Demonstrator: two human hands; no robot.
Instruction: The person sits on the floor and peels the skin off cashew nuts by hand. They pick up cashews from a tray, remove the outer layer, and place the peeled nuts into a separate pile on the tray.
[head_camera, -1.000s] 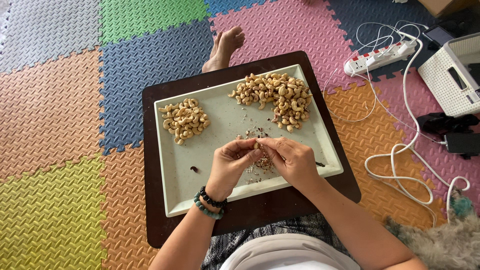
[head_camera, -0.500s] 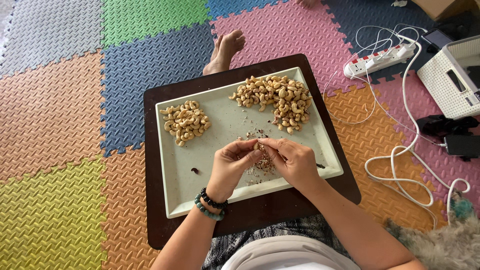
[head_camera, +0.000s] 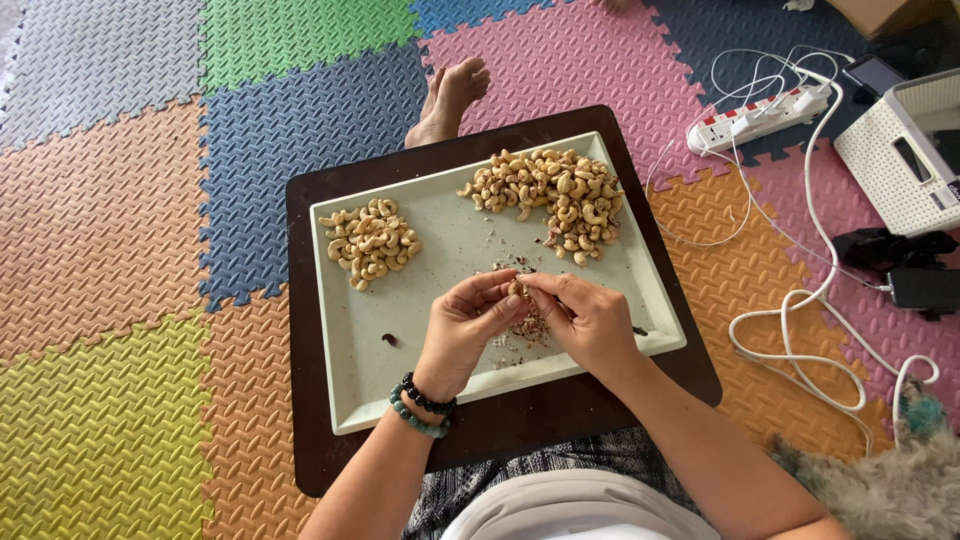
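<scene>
Cashew nut (head_camera: 519, 290) pinched between both hands over tray's (head_camera: 440, 395) near-middle: left hand (head_camera: 462, 325) & right hand (head_camera: 588, 318) each w/ fingertip grip closed on it, apparently rubbing skin off. Judging by piles, well short of half done: small pile (head_camera: 368, 241) at tray's far left looks peeled, bigger pile (head_camera: 550, 200) far right looks left to do. Skin flakes (head_camera: 525, 335) litter tray under hands. Tray sits on dark brown board (head_camera: 500, 425) on lap, foam floor mats (head_camera: 150, 250) around.
</scene>
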